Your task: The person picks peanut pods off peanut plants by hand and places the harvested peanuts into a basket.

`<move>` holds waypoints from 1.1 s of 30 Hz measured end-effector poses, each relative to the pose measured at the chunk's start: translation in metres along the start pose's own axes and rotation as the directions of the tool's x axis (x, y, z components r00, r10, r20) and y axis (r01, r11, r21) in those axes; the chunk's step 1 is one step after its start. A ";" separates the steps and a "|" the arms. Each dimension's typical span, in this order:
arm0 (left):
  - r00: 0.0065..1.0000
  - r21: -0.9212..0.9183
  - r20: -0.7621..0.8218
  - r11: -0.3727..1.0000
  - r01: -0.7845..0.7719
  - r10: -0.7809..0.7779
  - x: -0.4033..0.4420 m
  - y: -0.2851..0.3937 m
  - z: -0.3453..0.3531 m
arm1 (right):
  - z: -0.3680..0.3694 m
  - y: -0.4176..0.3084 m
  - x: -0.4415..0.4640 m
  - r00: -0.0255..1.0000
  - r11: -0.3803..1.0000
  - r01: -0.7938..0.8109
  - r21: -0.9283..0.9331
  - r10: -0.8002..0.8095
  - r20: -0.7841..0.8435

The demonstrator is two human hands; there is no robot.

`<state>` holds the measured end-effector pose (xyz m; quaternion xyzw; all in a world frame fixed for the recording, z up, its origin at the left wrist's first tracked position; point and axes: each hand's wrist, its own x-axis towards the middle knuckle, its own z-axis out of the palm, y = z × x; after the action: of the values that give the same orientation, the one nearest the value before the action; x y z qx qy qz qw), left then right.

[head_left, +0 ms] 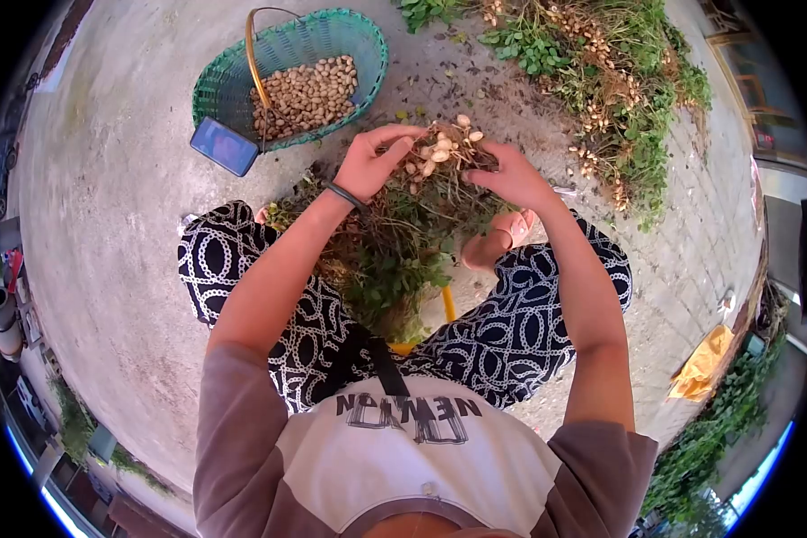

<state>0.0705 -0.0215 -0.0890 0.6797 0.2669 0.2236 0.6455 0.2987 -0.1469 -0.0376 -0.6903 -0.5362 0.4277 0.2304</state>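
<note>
The concrete ground [117, 224] extended around a green basket [378, 67] containing loose peanuts [309, 94]. Nearer the wearer and right of the basket, the left hand [375, 163] and right hand [514, 176], both partly curled, gripped a peanut cluster [439, 151]. A phone [224, 146] was at the basket's near-left rim; uprooted plants [632, 108] lay well to its right.

Basket [221, 76] green, pods [307, 97] inside tan, leafy plants [632, 81] green, trousers [529, 318] show white chain-like loops on black, bag [702, 363] is orange-yellow.
</note>
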 end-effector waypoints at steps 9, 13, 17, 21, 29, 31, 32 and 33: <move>0.954 0.597 0.117 0.787 0.153 -0.275 -0.035 0.058 0.003 | -0.048 -0.006 -0.029 0.924 0.964 -0.260 0.048 0.263 -0.277; 0.938 0.309 0.215 0.930 0.199 -0.272 -0.055 0.058 0.022 | -0.010 -0.007 -0.020 0.956 0.963 -0.198 0.181 0.231 -0.181; 0.991 -0.002 -0.003 0.991 0.137 -0.137 -0.059 0.003 0.048 | 0.050 -0.019 -0.026 0.979 0.991 -0.070 0.117 0.090 -0.181; 0.924 -0.163 -0.137 0.928 0.335 -0.358 -0.043 0.013 0.035 | 0.095 -0.046 -0.037 0.922 0.936 0.256 -0.241 -0.311 -0.232; 0.995 -0.318 0.024 0.943 0.101 -0.099 -0.052 0.040 0.005 | 0.062 -0.078 -0.036 0.959 0.976 0.219 0.005 -0.215 -0.183; 0.990 -0.339 0.136 0.937 0.088 -0.044 -0.056 0.036 0.001 | 0.051 -0.077 -0.027 0.952 0.974 0.198 0.114 -0.164 -0.257; 0.983 -0.379 0.179 0.918 0.114 -0.049 -0.058 0.036 0.000 | 0.047 -0.076 -0.022 0.941 0.969 0.224 0.106 -0.187 -0.281; 0.974 -0.417 0.222 0.898 0.141 -0.050 -0.061 0.040 -0.002 | 0.044 -0.075 -0.019 0.929 0.964 0.249 0.096 -0.209 -0.306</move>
<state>0.0264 -0.0608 -0.0468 0.5262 0.1760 0.1736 0.8137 0.2197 -0.1473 0.0041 -0.6616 -0.5435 0.3254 0.4013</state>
